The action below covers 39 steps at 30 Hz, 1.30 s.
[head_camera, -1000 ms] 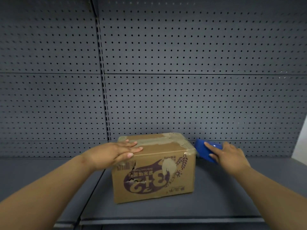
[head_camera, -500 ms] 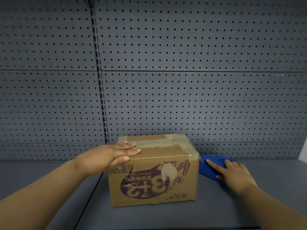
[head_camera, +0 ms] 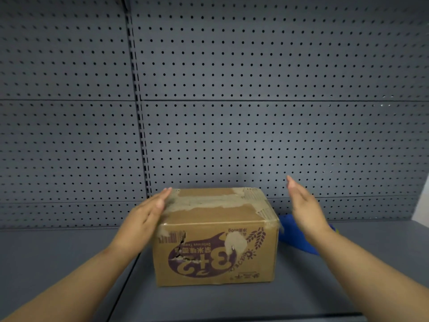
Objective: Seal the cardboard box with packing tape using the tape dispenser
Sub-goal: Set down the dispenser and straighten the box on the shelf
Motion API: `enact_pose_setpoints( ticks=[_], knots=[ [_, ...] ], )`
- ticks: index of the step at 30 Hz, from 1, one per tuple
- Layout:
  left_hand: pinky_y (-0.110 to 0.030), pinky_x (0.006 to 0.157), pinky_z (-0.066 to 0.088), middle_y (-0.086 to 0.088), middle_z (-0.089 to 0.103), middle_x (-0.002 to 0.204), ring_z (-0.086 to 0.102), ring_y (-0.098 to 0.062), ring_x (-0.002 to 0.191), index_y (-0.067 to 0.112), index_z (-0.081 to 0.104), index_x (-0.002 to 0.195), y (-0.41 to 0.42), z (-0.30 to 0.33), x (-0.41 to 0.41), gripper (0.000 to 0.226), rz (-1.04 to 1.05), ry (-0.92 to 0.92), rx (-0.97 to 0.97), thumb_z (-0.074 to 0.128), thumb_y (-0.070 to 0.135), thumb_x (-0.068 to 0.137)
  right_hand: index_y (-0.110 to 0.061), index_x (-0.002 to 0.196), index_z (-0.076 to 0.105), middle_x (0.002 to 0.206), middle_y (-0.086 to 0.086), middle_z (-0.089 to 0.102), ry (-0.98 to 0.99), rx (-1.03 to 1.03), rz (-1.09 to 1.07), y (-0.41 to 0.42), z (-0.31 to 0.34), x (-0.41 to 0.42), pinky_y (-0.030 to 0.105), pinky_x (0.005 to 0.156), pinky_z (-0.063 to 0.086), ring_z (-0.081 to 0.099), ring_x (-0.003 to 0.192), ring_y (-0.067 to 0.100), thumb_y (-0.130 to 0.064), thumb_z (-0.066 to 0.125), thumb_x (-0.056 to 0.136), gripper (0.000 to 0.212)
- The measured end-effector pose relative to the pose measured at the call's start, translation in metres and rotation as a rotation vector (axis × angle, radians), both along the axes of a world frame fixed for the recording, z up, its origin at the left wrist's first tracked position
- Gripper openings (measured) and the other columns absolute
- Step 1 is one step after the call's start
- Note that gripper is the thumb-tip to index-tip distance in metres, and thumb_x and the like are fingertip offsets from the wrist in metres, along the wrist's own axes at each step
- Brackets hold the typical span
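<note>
A: Where do we find the cardboard box [head_camera: 216, 238]?

B: We see it sitting on the grey shelf [head_camera: 69, 263], about in the middle of our view, its printed side facing us upside down and torn near the left. Its top flaps are closed, and a strip of tape [head_camera: 206, 202] runs across them and down over the right edge.

A: And our hands?

B: Our left hand [head_camera: 148, 214] lies flat against the box's upper left edge, fingers straight and spread out along the corner, gripping nothing. Our right hand [head_camera: 304, 205] is raised to the right of the box, palm turned inward, fingers extended, empty and apart from the cardboard.

A: The tape dispenser [head_camera: 294, 235]?

B: We see a blue shape lying on the shelf just right of the box, partly hidden behind our right wrist. Neither hand touches it.

A: Behind all that?

B: A grey pegboard wall [head_camera: 255, 112] rises at the back of the shelf.
</note>
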<state>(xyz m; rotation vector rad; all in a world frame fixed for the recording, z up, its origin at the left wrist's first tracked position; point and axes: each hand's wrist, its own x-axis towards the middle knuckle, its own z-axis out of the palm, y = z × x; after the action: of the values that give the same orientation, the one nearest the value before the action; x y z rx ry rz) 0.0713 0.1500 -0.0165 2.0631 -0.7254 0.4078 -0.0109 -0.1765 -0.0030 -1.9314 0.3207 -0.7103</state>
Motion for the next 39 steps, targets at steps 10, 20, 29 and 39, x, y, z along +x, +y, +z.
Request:
enact_pose_setpoints(
  ticks=[10,20,29,39],
  knots=[
    [-0.019,0.093,0.036,0.002,0.059,0.127,0.051,-0.011,0.115,0.020,0.060,0.123,-0.035,-0.010,-0.021,0.052,0.179,0.279,-0.518,0.022,0.044,0.098,-0.029,0.133,0.050,0.130,-0.001,0.059,-0.034,0.101,-0.011,0.065,0.002,0.014,0.038,0.101,0.033,0.050,0.125,0.018,-0.059,0.012,0.093,0.062],
    [-0.029,0.102,0.039,0.005,0.056,0.132,0.051,-0.013,0.121,0.014,0.068,0.113,-0.035,-0.018,-0.010,0.033,0.321,0.118,-0.259,0.044,0.028,0.095,-0.018,0.098,0.074,0.094,0.011,0.073,0.084,-0.479,-0.247,0.074,-0.004,0.012,0.034,0.067,0.045,0.063,0.091,0.029,-0.042,0.023,0.099,0.056],
    [-0.025,0.092,0.040,0.000,0.061,0.128,0.056,-0.020,0.116,0.011,0.071,0.106,-0.037,-0.022,-0.012,0.042,0.357,0.019,-0.259,0.036,0.030,0.091,-0.024,0.099,0.073,0.089,0.008,0.073,0.047,-0.521,-0.274,0.074,-0.010,0.012,0.032,0.062,0.044,0.063,0.085,0.026,-0.039,0.025,0.099,0.051],
    [-0.021,0.086,0.039,0.005,0.057,0.128,0.050,-0.008,0.108,0.023,0.064,0.117,-0.028,-0.012,-0.016,0.042,0.225,0.207,-0.311,0.032,0.040,0.097,-0.026,0.107,0.069,0.113,0.001,0.067,0.072,-0.261,-0.082,0.074,0.006,0.001,0.031,0.078,0.036,0.050,0.094,0.012,-0.048,0.018,0.098,0.056]
  ],
)
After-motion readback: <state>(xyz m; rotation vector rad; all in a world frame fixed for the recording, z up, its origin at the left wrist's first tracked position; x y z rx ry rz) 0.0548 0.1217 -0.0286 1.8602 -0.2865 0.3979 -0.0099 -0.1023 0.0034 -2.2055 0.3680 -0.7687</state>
